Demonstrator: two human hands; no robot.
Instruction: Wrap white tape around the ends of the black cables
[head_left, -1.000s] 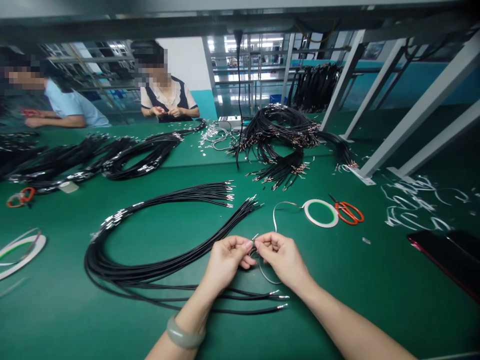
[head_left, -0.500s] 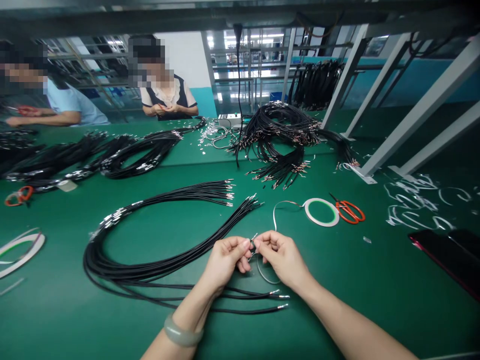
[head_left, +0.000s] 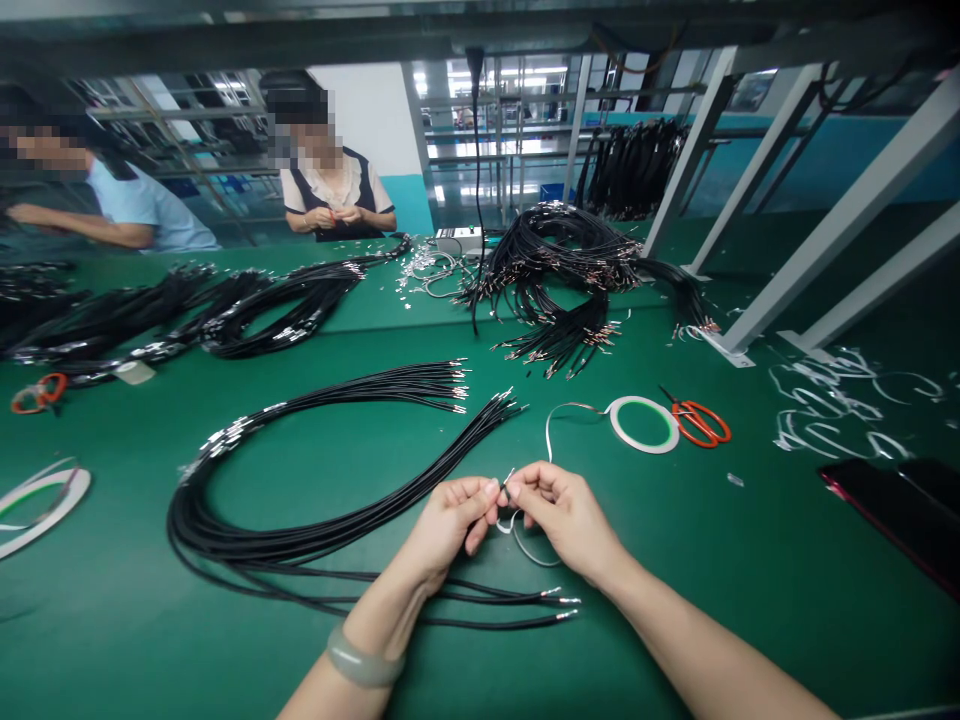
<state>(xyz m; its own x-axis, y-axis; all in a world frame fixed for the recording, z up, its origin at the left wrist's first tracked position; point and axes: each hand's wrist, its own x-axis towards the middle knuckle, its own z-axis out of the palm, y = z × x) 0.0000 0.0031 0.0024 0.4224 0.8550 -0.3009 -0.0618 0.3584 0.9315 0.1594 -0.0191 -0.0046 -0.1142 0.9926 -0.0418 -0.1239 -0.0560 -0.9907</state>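
My left hand (head_left: 457, 515) is closed in a pinch on a black cable (head_left: 505, 492) near its silvery tip. Thumb and forefinger of my right hand (head_left: 559, 510) are pressed together at the same spot, with a narrow white tape strip (head_left: 534, 556) at the fingers. The strip loops below the hands and runs back to a tape roll (head_left: 613, 425) with a green inner ring. What exactly lies between the fingertips is partly hidden. A curved bundle of black cables (head_left: 300, 535) lies to the left, and a few loose cable ends (head_left: 517, 622) stick out beneath my left wrist.
Orange-handled scissors (head_left: 701, 424) touch the tape roll. Cut strips (head_left: 832, 400) and a dark phone (head_left: 892, 520) lie to the right. Cable heaps (head_left: 562, 250) sit at the back, near slanted metal posts (head_left: 832, 220). Two co-workers (head_left: 337, 190) sit across the table.
My hands stay nearly in place. A white curl of the tape strip now shows more below the fingertips, and my left fingers have shifted slightly. The co-worker at far left has moved their arms.
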